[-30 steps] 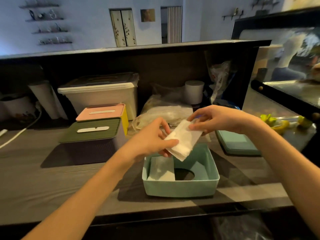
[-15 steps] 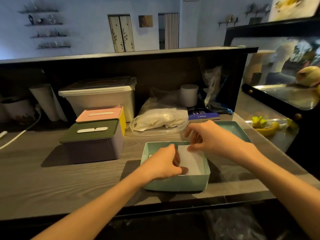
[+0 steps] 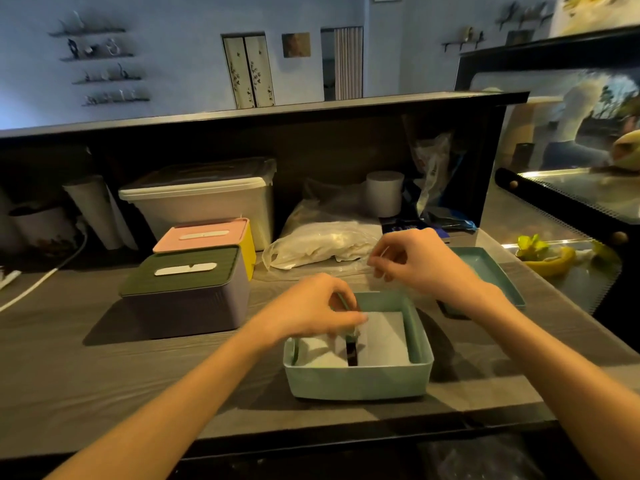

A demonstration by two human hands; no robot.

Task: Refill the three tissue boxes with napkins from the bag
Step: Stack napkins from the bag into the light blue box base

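An open teal tissue box (image 3: pixel 360 379) sat on the worktop (image 3: pixel 104 375), long axis left to right, napkins (image 3: pixel 382 337) lying flat inside. The left hand (image 3: pixel 311 311) hovered over it, fingers curled; whether it pinched anything was unclear. The right hand (image 3: pixel 415 261), loosely curled, was near the napkin bag (image 3: pixel 322 242).

No legible text, labels or numbers anywhere in view.

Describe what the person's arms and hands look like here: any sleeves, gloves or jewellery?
Both forearms are bare as far as the frame shows, with no sleeves. The left hand and right hand wear no gloves; no rings, watch or bracelet are visible.
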